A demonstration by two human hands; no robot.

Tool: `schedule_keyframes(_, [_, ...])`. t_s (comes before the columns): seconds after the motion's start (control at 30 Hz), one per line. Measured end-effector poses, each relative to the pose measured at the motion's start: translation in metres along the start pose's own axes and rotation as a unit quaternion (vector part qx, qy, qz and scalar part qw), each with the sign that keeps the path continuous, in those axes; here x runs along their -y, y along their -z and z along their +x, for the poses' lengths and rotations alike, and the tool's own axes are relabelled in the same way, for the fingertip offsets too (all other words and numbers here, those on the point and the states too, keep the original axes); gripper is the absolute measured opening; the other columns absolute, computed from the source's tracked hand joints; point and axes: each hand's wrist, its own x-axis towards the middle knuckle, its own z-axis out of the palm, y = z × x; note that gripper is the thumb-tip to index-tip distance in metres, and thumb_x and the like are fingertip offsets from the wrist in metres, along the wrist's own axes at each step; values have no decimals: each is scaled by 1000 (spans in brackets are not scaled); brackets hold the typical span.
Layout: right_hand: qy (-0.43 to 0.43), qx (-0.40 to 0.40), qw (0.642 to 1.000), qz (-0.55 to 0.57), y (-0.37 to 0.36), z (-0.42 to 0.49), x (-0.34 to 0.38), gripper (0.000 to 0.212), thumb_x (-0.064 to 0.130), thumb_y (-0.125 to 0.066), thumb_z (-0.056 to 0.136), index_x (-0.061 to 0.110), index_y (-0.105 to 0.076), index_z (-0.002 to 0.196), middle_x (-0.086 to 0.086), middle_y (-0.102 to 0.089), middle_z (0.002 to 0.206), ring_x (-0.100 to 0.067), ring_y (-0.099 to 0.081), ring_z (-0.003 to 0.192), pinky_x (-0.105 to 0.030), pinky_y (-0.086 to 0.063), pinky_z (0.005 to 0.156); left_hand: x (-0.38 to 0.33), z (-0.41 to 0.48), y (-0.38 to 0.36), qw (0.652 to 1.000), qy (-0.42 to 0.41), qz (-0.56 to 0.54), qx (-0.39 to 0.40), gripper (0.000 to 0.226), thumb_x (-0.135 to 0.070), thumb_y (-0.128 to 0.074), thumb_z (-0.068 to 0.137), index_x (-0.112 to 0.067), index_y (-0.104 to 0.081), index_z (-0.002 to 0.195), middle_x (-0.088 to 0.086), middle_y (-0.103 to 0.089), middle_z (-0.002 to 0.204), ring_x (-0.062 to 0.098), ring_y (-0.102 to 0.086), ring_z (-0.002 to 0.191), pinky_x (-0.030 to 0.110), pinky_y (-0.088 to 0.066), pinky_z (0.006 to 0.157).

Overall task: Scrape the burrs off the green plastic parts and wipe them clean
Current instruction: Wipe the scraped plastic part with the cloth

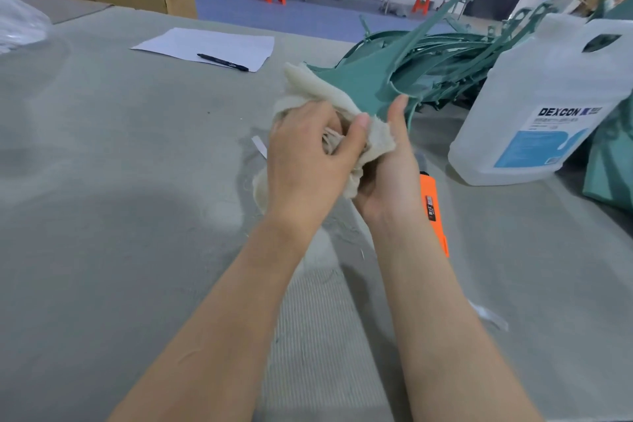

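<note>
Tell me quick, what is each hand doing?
Left hand: gripping the cloth, fingers curled round it.
Right hand: holding the green part, with cloth bunched against the palm.

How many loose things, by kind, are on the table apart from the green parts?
Cloth: 1, held in both hands
Orange knife: 1
Jug: 1
Paper: 1
Pen: 1
Clear bag: 1
Total: 6
</note>
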Motion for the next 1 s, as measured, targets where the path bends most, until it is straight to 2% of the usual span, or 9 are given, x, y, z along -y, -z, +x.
schedule_keyframes(0.07, [27, -9, 999, -28, -2, 0, 0, 69, 60, -37, 96, 3, -59, 128, -14, -66, 123, -28, -63, 116, -43, -45, 106, 6, 2, 3, 1000, 18, 15, -19, 22, -35, -68, 83, -19, -57, 94, -8, -52, 91, 16, -55, 87, 39, -47, 82])
schedule_keyframes(0.13, [47, -3, 997, -59, -3, -2, -3, 59, 57, -39, 97, 11, -61, 126, -8, -69, 121, -22, -65, 112, -44, -46, 105, 14, 5, 6, 997, 27, 70, -32, 42, -38, -64, 85, -20, -58, 123, 2, -47, 123, 20, -52, 109, 38, -42, 96])
schedule_keyframes(0.23, [58, 20, 989, -137, -1, -2, -5, 46, 58, -42, 95, 26, -73, 104, 0, -74, 108, -16, -69, 103, -40, -52, 96, 21, 7, 8, 976, 58, 209, -26, 42, -45, -47, 94, -34, -53, 134, 8, -14, 158, 26, -31, 132, 42, -16, 111])
schedule_keyframes(0.37, [73, -6, 960, -272, -9, -7, -7, 42, 70, -50, 77, 39, -77, 81, -6, -75, 96, -23, -70, 100, -48, -52, 97, 27, 7, 4, 978, 137, 150, 45, 64, -53, -23, 97, -22, -21, 152, 4, 7, 162, 25, 0, 147, 49, 10, 116])
schedule_keyframes(0.5, [69, -7, 959, -276, -10, -10, -10, 43, 65, -47, 90, 39, -78, 75, -2, -76, 85, -9, -72, 88, -39, -57, 88, 13, 1, -7, 989, 114, 11, 92, 72, -50, -12, 91, -13, -8, 153, 5, 3, 162, 14, 7, 148, 27, 9, 118])
schedule_keyframes(0.6, [28, 37, 986, -160, -8, -7, -9, 44, 61, -47, 91, 29, -71, 109, 6, -74, 107, -9, -68, 104, -32, -51, 95, 0, -7, -10, 991, 46, -68, 102, 53, -43, -13, 99, -26, -8, 148, 6, -8, 161, 12, 0, 148, 31, 3, 120])
schedule_keyframes(0.77, [-5, 145, 989, -8, -17, -13, -8, 59, 53, -51, 78, 16, -62, 122, -11, -57, 138, -23, -53, 129, -43, -36, 113, 12, 1, -5, 994, -1, 74, 75, 66, -40, -9, 89, -19, -12, 152, 0, -6, 162, 15, -8, 148, 38, 12, 116])
schedule_keyframes(0.87, [-9, 148, 987, -61, -17, -14, -9, 78, 56, -52, 75, 11, -51, 139, -16, -53, 141, -28, -51, 131, -48, -34, 114, 31, 14, 2, 984, 101, 148, 12, 65, -34, -9, 92, -13, -10, 153, -2, -4, 162, 14, -4, 148, 46, 13, 114])
schedule_keyframes(1.0, [-9, 155, 983, -93, -18, -16, -10, 73, 61, -54, 74, 15, -58, 132, -13, -57, 137, -27, -53, 128, -50, -37, 112, 45, 25, 14, 966, 219, 127, -44, 52, -28, -15, 104, -8, -11, 153, 0, -5, 162, 15, -5, 148, 47, 12, 114])
